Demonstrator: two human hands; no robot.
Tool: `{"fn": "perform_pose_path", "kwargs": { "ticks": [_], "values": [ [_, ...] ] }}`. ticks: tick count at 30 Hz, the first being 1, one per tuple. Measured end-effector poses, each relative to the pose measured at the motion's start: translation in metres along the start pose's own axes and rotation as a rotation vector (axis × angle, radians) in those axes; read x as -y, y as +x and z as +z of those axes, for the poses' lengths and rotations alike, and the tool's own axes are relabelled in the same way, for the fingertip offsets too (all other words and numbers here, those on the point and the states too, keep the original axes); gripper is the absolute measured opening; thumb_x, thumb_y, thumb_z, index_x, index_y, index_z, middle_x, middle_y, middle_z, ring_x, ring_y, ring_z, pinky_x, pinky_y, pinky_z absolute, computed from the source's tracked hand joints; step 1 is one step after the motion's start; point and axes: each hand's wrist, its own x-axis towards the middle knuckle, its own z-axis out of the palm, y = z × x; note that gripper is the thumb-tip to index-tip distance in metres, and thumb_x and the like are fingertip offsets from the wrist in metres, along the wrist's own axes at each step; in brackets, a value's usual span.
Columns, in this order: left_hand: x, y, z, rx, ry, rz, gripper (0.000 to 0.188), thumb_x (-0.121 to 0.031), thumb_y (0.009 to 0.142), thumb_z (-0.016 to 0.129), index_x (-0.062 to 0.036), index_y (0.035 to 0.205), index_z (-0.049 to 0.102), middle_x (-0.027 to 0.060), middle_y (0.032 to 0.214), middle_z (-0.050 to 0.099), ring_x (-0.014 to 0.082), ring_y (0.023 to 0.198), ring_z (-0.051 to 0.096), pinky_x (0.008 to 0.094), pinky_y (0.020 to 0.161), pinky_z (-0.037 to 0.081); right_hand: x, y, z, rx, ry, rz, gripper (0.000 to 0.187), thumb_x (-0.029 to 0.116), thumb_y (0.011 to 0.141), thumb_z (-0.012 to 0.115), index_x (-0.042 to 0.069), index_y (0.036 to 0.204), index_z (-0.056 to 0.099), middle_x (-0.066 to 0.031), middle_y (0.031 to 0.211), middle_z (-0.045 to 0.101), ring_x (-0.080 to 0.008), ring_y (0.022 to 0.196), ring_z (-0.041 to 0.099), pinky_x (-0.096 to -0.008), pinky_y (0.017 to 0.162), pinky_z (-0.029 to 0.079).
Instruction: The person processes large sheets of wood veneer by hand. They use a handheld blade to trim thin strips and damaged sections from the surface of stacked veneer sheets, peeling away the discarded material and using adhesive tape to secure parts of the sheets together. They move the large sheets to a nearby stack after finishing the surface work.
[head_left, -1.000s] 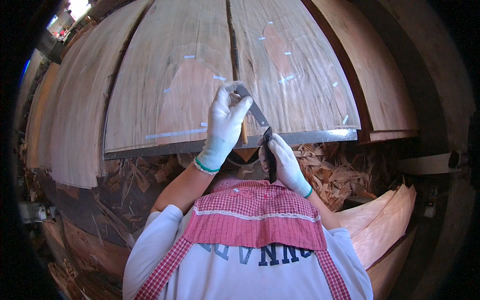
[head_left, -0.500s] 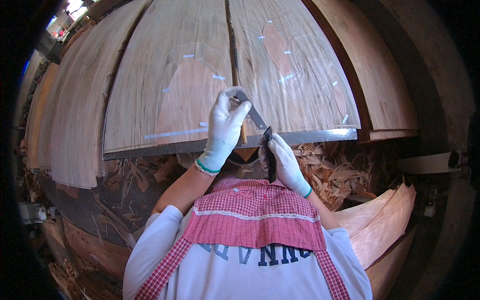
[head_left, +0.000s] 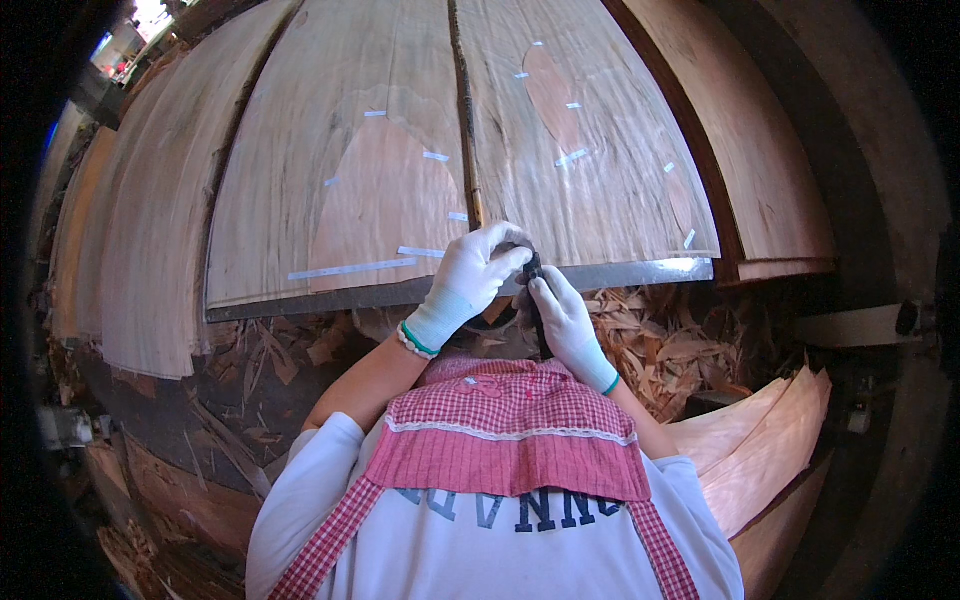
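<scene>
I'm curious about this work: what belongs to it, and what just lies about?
Probably in use:
slim black tool in white-gloved right hand
grey-brown wooden sheets
white tape strips

Apparently lying about:
curled brown wood scraps
loose pinkish wooden sheets, lower right

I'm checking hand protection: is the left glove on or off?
On: the white glove covers the left hand and ends in a green-edged cuff.

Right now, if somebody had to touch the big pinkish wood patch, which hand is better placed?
Probably the left hand: it's nearer the big pinkish patch, though its fingers pinch the black tool. The right hand, farther off, grips that tool too.
</scene>
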Motion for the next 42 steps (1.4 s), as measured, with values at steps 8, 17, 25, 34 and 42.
{"fn": "perform_pose_path", "kwargs": {
  "ticks": [8,17,25,34,42],
  "values": [
    [-0.001,0.005,-0.005,0.186,-0.278,-0.188,0.011,-0.006,0.092,0.060,-0.0012,0.101,0.064,-0.0007,0.089,0.064,0.0075,0.082,0.060,0.0243,0.076,0.050,-0.018,-0.001,0.003,0.021,0.015,-0.003,0.021,0.018,0.102,0.044,-0.001,0.106,0.051,-0.0067,0.092,0.059,-0.0136,0.084,0.055,-0.0284,0.077,0.046],
    [0.012,0.003,-0.008,0.268,-0.210,-0.291,0.011,-0.008,0.090,0.062,-0.0005,0.097,0.063,-0.0003,0.086,0.063,0.0072,0.081,0.060,0.0244,0.073,0.050,0.004,-0.006,-0.001,-0.055,-0.652,-0.154,0.022,0.020,0.092,0.058,0.000,0.099,0.050,-0.0159,0.084,0.057,-0.0353,0.081,0.060,-0.0387,0.068,0.049],
    [0.018,0.009,-0.005,0.282,0.009,-0.225,0.015,-0.009,0.089,0.061,0.0023,0.099,0.064,0.0057,0.088,0.066,0.0118,0.082,0.062,0.0261,0.072,0.050,0.027,0.009,-0.009,0.112,-1.255,-0.344,0.021,0.027,0.091,0.055,0.008,0.095,0.050,-0.0139,0.084,0.060,-0.0339,0.075,0.065,-0.0477,0.061,0.052],
    [0.003,0.002,-0.009,0.224,0.094,-0.193,0.021,-0.013,0.084,0.063,0.0039,0.096,0.066,0.0097,0.082,0.068,0.0143,0.079,0.064,0.0292,0.069,0.051,0.026,0.007,-0.006,0.102,-1.210,-0.359,0.027,0.034,0.092,0.057,0.008,0.095,0.052,-0.0122,0.081,0.063,-0.0325,0.070,0.065,-0.0464,0.057,0.051],
    [0.004,0.001,-0.007,0.218,0.182,-0.183,0.023,-0.015,0.083,0.064,0.0044,0.096,0.065,0.0108,0.082,0.068,0.0162,0.077,0.065,0.0309,0.070,0.052,0.031,0.003,-0.002,0.084,-1.220,-0.324,0.025,0.033,0.093,0.055,0.008,0.092,0.051,-0.0130,0.081,0.063,-0.0331,0.068,0.065,-0.0456,0.056,0.051]
  ]
}}
